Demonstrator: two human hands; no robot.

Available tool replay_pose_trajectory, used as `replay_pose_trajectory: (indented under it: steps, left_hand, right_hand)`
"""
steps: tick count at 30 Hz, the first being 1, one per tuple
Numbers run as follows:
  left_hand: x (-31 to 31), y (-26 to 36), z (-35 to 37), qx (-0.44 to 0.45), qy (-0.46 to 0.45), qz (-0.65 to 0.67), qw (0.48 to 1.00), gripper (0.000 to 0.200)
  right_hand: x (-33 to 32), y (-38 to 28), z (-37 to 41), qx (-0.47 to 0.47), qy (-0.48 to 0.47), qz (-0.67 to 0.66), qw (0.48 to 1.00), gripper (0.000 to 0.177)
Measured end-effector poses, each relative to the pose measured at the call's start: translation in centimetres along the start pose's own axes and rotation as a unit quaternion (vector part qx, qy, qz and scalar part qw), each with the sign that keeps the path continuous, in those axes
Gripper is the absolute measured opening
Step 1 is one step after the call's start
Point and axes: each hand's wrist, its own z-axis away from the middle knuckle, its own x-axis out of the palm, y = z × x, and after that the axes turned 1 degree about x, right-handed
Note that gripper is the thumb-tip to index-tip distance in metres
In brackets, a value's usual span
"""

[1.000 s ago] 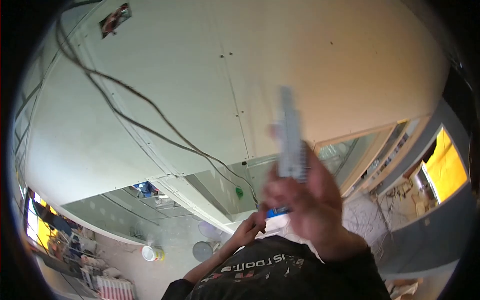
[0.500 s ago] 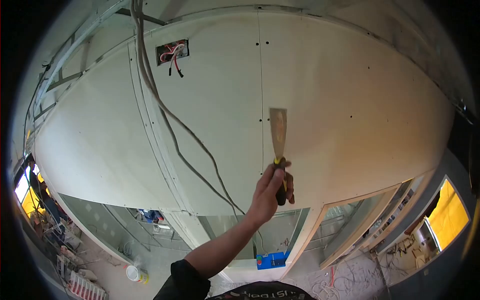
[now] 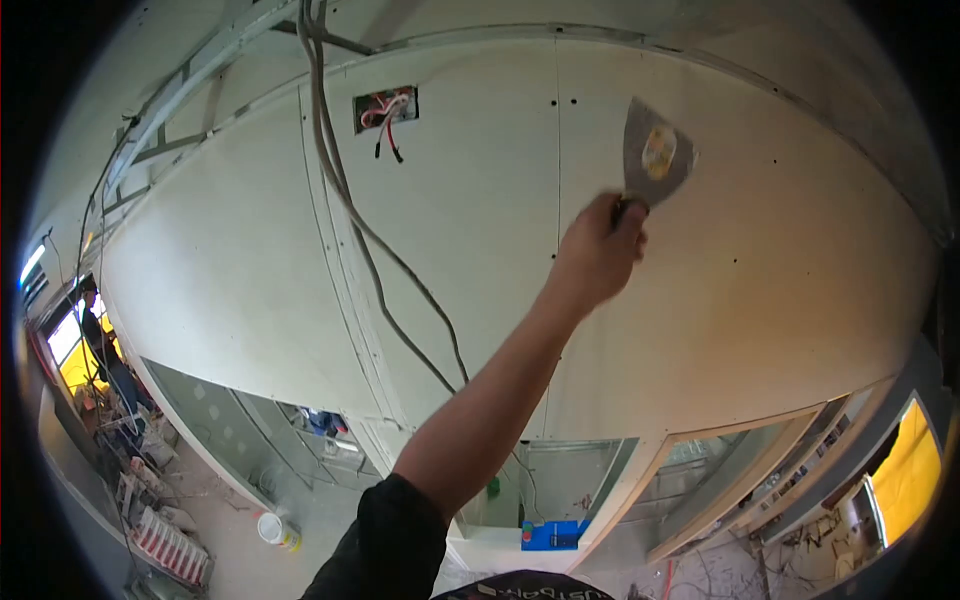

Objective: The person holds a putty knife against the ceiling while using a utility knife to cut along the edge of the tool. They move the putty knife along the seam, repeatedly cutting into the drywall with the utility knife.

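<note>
My left hand is raised in front of the pale wall board, its fingers wrapped round the dark handle of a putty knife. The knife's wide metal blade points up, its flat face with a worn yellowish sticker turned toward me. In this view the blade overlaps the board to the right of a vertical seam. Small dark screw holes flank the seam. My right hand is out of view.
An electrical box opening with loose red and white wires sits upper left. Grey cables hang across the board. Below are a blue case, a white bucket and framed openings. A person stands far left.
My left hand has moved up and to the right with the putty knife. The blade has turned from narrow to nearly face-on. My view has shifted slightly left.
</note>
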Motion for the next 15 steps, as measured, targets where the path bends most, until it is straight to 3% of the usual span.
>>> replay_pose_trajectory:
  steps: [1, 3, 4, 6, 9, 10, 12, 13, 15]
  left_hand:
    - [0.6, -1.2, -1.9, 0.095, 0.045, 0.027, 0.994, 0.026]
    - [-0.1, 1.3, -3.7, 0.094, 0.084, -0.050, 0.991, 0.031]
    - [-1.1, 1.0, -5.4, 0.111, 0.079, -0.011, 0.991, 0.032]
    - [-3.9, 2.2, -7.3, 0.055, 0.068, 0.038, 0.995, 0.031]
    - [-8.5, 3.2, -8.8, 0.056, 0.149, -0.129, 0.979, 0.036]
    - [-9.9, 3.3, -9.2, 0.055, 0.149, -0.128, 0.979, 0.036]
    - [-12.2, 3.6, -9.8, 0.048, 0.225, -0.398, 0.888, 0.066]
    - [-13.1, 4.0, -9.8, 0.047, 0.226, -0.397, 0.888, 0.066]
    - [-14.5, 5.2, -9.7, -0.013, 0.177, -0.552, 0.814, 0.072]
  right_hand:
    - [0.9, -1.8, -1.2, -0.021, -0.003, -0.060, 0.998, 0.014]
    - [3.5, -6.7, -0.7, -0.071, -0.027, -0.127, 0.989, 0.015]
    - [5.4, -9.3, 1.2, -0.169, -0.028, -0.130, 0.977, 0.012]
    - [7.1, -14.0, 3.8, -0.248, -0.079, -0.127, 0.957, 0.009]
    - [9.0, -21.2, 12.9, -0.345, -0.131, -0.149, 0.917, 0.018]
    - [9.5, -22.9, 15.8, -0.345, -0.130, -0.149, 0.917, 0.018]
    - [10.2, -25.2, 19.6, -0.353, -0.125, -0.137, 0.917, 0.025]
    - [10.2, -25.5, 19.7, -0.364, -0.133, -0.125, 0.913, 0.024]
    - [9.9, -25.2, 18.4, -0.358, -0.143, -0.084, 0.919, 0.025]
